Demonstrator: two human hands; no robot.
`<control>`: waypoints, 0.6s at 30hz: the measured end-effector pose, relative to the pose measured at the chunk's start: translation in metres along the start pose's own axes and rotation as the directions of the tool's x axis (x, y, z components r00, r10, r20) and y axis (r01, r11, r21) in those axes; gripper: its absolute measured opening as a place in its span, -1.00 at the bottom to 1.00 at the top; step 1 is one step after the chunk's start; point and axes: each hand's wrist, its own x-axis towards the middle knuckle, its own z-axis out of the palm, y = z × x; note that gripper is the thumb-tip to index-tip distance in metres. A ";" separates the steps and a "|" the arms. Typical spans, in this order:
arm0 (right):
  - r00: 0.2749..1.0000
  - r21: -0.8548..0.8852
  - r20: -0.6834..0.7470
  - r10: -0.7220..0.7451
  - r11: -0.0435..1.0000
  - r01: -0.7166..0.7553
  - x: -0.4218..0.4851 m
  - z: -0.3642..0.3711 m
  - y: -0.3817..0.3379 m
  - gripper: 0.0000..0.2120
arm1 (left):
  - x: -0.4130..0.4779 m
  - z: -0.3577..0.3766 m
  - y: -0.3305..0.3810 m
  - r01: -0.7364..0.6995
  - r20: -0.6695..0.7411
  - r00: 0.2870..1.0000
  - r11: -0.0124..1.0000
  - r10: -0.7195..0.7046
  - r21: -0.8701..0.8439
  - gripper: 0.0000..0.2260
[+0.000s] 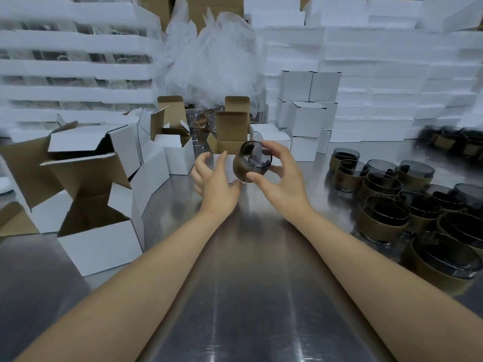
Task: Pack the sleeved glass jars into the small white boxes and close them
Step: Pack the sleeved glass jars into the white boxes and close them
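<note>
While our right hand point(282, 176) pinched the tilted jar point(248, 164), our left hand point(214, 181) was spread, probably to steady the open box point(231, 131).

Smoky grey glass jar point(253, 161) in brown sleeve, white boxes point(100, 245) with brown insides, silver table point(251, 296)

Steel table point(248, 283), bearing a central open box point(231, 146). Left of it: erected open boxes point(99, 239). Behind it, rightward: stacked closed white boxes point(308, 118). Right of it: grouped sleeved jars point(386, 212).
</note>
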 end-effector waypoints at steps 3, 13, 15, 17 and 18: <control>0.996 0.146 -0.052 0.078 0.987 -0.070 0.000 -0.002 -0.002 -0.73 | -0.002 0.000 0.002 -0.037 -0.039 0.999 0.999 0.036 -0.019 -0.62; 0.981 0.145 -0.188 0.037 0.989 -0.010 0.007 -0.010 -0.011 -0.88 | -0.006 -0.005 0.009 -0.213 0.013 0.976 0.967 0.217 -0.142 -0.83; 0.979 0.146 -0.204 -0.023 0.988 0.054 0.006 -0.008 -0.013 -0.89 | -0.006 -0.007 0.011 -0.207 0.016 0.977 0.958 0.214 -0.200 -0.79; 0.977 0.113 -0.204 -0.064 0.990 0.089 0.004 -0.008 -0.013 -0.89 | -0.006 -0.006 0.013 -0.217 0.001 0.975 0.951 0.222 -0.220 -0.65; 0.978 0.086 -0.197 -0.073 0.992 0.091 0.004 -0.008 -0.012 -0.88 | -0.006 -0.006 0.013 -0.227 -0.004 0.973 0.946 0.232 -0.231 -0.61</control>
